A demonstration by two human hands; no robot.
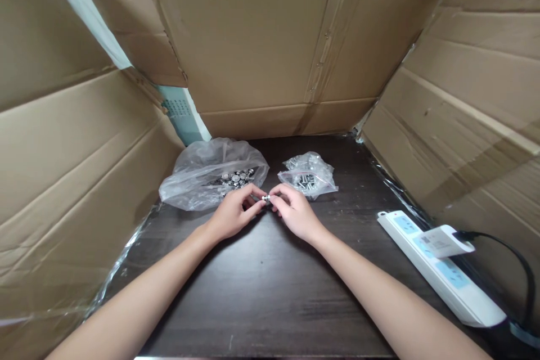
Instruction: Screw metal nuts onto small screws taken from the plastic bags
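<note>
Between my two hands, over the middle of the dark table, is a small shiny metal fastener (pixel 265 198); its exact kind is too small to make out. My left hand (pixel 235 211) pinches its left end with thumb and forefinger. At its other end, the thumb and fingers of my right hand (pixel 294 211) are closed on it. Just beyond my left hand lies a large clear plastic bag (pixel 189 177) with many round metal pieces (pixel 237 178) at its mouth. A smaller zip bag (pixel 314 166) holding metal screws (pixel 306 181) lies beyond my right hand.
Cardboard walls (pixel 261 39) enclose the dark wooden table (pixel 261 304) at the back and both sides. Along the right edge runs a white power strip (pixel 439 270), with a white plug-in adapter (pixel 442 241) and its black cable (pixel 517 253).
</note>
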